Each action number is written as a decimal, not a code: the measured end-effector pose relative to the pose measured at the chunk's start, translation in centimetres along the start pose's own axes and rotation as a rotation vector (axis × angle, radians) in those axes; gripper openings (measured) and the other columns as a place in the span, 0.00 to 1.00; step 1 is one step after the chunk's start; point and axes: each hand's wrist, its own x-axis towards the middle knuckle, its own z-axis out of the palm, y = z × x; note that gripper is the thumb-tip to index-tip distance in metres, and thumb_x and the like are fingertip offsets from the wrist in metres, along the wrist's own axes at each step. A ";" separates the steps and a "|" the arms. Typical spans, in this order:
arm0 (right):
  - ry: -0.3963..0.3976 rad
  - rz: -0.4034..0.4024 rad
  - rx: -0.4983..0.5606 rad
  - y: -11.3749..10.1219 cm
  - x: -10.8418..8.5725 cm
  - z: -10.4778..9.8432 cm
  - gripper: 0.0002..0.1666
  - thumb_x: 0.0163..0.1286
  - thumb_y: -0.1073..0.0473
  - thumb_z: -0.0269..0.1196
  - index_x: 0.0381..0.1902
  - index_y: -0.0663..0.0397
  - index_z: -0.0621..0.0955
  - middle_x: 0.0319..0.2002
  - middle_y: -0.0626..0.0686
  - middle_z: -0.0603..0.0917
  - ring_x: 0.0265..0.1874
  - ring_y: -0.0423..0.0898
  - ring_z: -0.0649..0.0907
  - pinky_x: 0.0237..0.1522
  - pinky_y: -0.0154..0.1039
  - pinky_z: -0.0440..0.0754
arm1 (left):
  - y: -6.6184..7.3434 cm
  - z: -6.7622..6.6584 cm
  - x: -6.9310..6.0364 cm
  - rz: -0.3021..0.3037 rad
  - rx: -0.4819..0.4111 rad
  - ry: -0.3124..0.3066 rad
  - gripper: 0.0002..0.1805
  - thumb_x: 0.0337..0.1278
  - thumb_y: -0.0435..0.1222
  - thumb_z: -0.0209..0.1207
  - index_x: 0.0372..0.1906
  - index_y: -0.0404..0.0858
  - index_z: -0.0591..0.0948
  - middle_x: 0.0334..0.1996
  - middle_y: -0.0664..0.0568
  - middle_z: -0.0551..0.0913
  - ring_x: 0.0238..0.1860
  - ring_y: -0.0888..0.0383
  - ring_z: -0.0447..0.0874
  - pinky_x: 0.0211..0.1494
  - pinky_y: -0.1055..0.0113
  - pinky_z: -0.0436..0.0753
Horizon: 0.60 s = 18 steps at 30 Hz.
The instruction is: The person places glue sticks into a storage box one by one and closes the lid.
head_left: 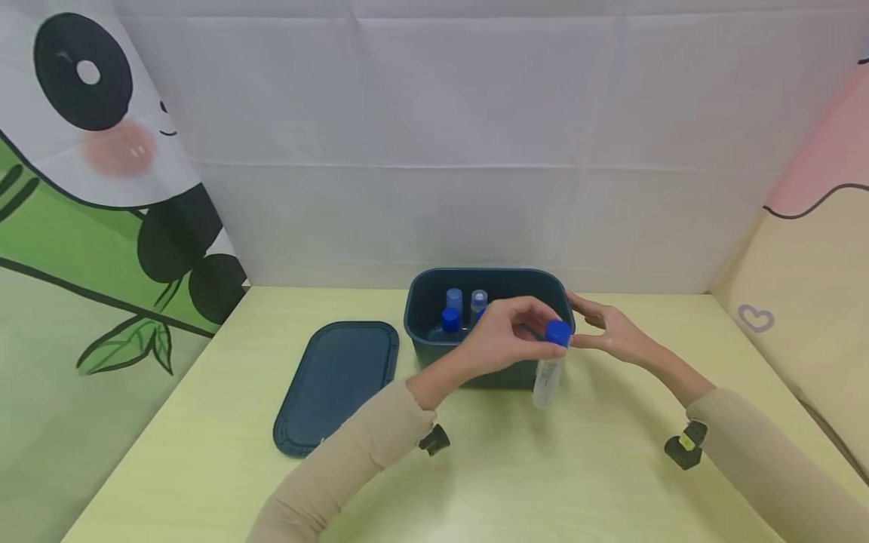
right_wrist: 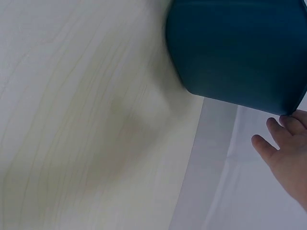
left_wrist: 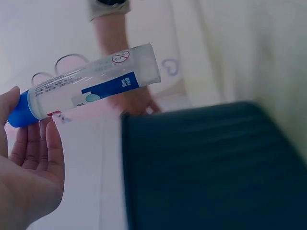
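My left hand point(head_left: 505, 335) pinches a clear bottle by its blue cap point(head_left: 558, 332). The bottle point(head_left: 547, 381) hangs nearly upright in front of the right end of a dark teal bin point(head_left: 495, 375). In the left wrist view, printed text and a blue label show on the bottle point(left_wrist: 96, 81). At the bin's right rim is my right hand point(head_left: 614, 332), its fingers extended. Fingertips touch the bin's edge in the right wrist view, where the hand point(right_wrist: 292, 153) is only partly visible. Inside the bin stand several blue-capped bottles point(head_left: 451, 320), some hidden behind my left hand.
A dark flat lid point(head_left: 342, 377) lies on the pale yellow table point(head_left: 502, 483), left of the bin. Behind the bin hangs a white cloth point(head_left: 468, 219). A printed panda panel point(head_left: 102, 166) stands at the left, and a pink and beige panel point(head_left: 808, 279) at the right.
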 end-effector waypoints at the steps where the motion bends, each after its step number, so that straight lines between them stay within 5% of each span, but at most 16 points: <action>1: -0.001 -0.001 0.006 0.0 0.0 0.0 0.43 0.61 0.59 0.61 0.69 0.63 0.53 0.67 0.64 0.55 0.65 0.64 0.56 0.60 0.63 0.56 | 0.5 -0.5 0.3 0.015 0.006 0.012 0.15 0.44 0.31 0.67 0.40 0.34 0.78 0.34 0.48 0.81 0.34 0.62 0.79 0.39 0.69 0.81; 10: -0.009 0.022 0.018 -0.2 0.0 0.0 0.43 0.62 0.59 0.60 0.69 0.61 0.52 0.68 0.63 0.54 0.65 0.64 0.56 0.61 0.62 0.55 | 3.4 -4.8 3.2 0.060 0.021 0.131 0.16 0.47 0.32 0.65 0.43 0.33 0.77 0.37 0.45 0.79 0.37 0.56 0.79 0.42 0.67 0.80; 18: -0.003 0.029 -0.005 -0.4 0.1 -0.1 0.44 0.61 0.59 0.61 0.69 0.63 0.53 0.68 0.64 0.55 0.65 0.63 0.57 0.61 0.61 0.57 | 0.8 -6.7 5.2 0.001 0.119 0.207 0.16 0.46 0.35 0.66 0.41 0.35 0.77 0.37 0.47 0.80 0.38 0.56 0.80 0.43 0.68 0.79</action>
